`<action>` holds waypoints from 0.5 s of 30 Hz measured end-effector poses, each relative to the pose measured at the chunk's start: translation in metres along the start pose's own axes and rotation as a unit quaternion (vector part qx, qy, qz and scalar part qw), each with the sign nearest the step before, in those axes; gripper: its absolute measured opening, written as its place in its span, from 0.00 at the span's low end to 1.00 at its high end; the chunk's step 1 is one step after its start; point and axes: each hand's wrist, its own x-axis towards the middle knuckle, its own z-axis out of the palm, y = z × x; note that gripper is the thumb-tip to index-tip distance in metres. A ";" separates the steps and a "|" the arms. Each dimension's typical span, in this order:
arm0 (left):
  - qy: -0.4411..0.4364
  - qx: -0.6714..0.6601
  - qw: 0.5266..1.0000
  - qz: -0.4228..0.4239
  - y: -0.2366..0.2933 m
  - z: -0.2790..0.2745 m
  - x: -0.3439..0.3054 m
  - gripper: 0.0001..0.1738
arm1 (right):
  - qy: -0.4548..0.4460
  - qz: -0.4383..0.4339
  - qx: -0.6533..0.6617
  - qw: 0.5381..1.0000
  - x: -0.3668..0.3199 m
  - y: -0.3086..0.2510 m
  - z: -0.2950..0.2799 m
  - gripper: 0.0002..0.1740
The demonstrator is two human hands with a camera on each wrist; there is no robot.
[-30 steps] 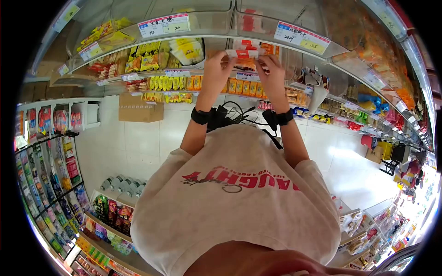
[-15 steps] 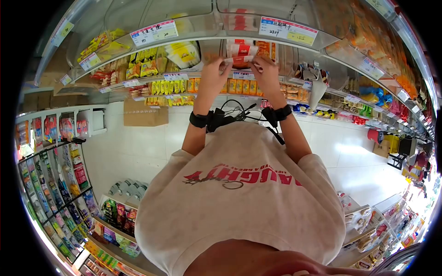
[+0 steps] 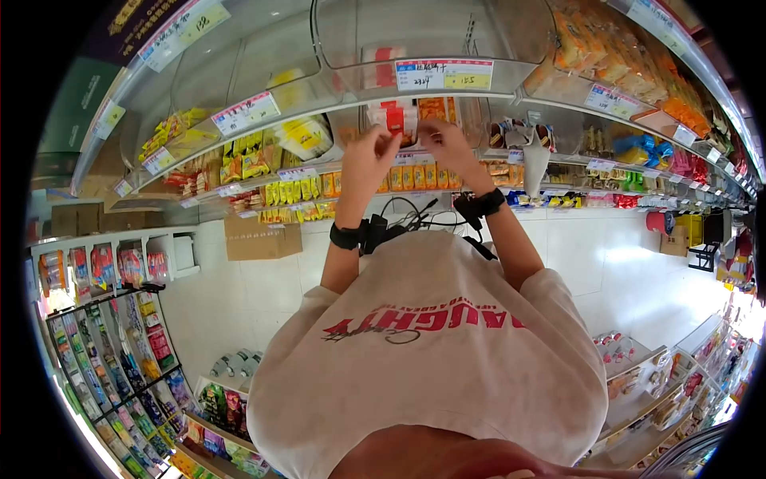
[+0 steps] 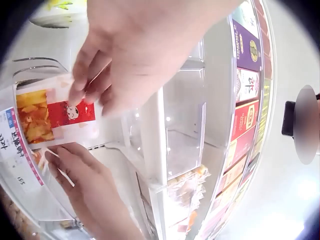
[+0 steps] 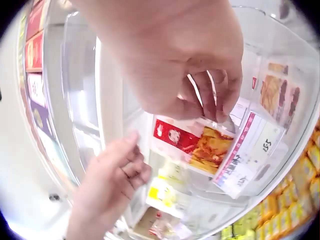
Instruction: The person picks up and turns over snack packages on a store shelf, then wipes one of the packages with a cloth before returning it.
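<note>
A flat snack packet [image 4: 73, 112] with orange contents, a white body and a red label lies in a clear plastic bin; the head view also shows the packet [image 3: 397, 121]. My left hand [image 3: 367, 166] hovers at its left side. Seen from the right wrist, that left hand [image 5: 109, 184] is apart from the packet, with loosely bent fingers. On the other side my right hand [image 3: 456, 156] has bent fingertips right at the packet's edge, beside a price tag [image 5: 250, 155]. I cannot tell whether those fingertips pinch the edge.
Yellow snack bags [image 3: 247, 148] lie left of the hands, and a yellow-and-white packet [image 3: 305, 137] is nearer. Rows of orange packets [image 3: 415, 176] sit on the shelf below. A clear bin front with a price tag [image 3: 444, 76] overhangs. A cardboard box [image 3: 262, 237] stands on the floor.
Both hands pinched a packet's white-and-red edge earlier. The left hand has since let go, and the hands have spread apart. The packet's red label now faces up.
</note>
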 end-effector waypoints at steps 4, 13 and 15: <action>-0.110 -0.012 0.992 0.068 -0.029 0.017 0.004 0.11 | 0.081 0.120 -0.125 0.982 0.021 0.033 -0.009 0.19; -0.098 0.024 0.993 0.066 -0.078 0.054 0.034 0.18 | -0.043 0.213 -0.330 0.919 0.063 0.052 -0.006 0.24; -0.097 0.051 0.990 0.086 -0.081 0.057 0.034 0.21 | -0.038 0.209 -0.304 0.929 0.059 0.061 -0.004 0.19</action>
